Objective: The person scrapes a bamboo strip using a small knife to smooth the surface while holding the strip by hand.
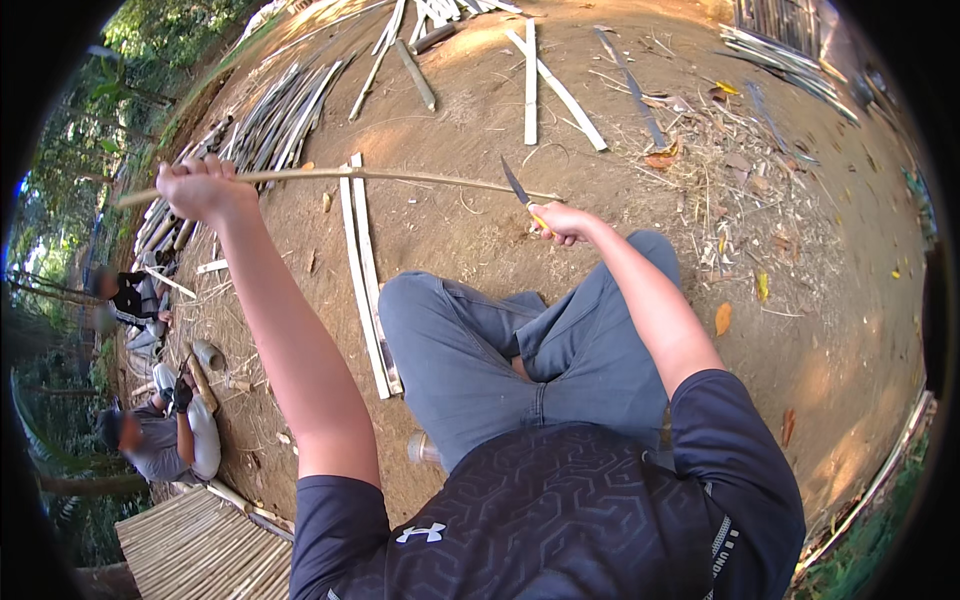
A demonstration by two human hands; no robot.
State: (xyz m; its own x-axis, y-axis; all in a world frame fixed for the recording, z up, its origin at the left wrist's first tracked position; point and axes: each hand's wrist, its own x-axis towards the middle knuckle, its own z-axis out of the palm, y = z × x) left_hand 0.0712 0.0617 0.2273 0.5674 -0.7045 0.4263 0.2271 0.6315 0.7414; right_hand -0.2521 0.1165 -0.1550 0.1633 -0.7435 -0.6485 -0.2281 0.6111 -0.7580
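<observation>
My left hand [207,191] is raised at the far left, closed around a long thin bamboo strip [400,175]. The strip runs right in a slight curve, and its far end lies beyond the knife [514,182]. My right hand [563,223] grips that knife by its yellow handle, the dark blade pointing up and to the left. Blade and strip cross in the picture; I cannot tell whether they touch. Both hands are out in front of my crossed legs as I sit on the ground. Two pale flat bamboo slats [362,260] lie left of my knee.
Piled bamboo strips [285,120] lie at the upper left, more slats [531,85] ahead. A long dark blade-like piece [632,88] rests near shavings and dry leaves [745,175] on the right. Two people sit at the left, one [165,440] near a bamboo slat panel [200,545].
</observation>
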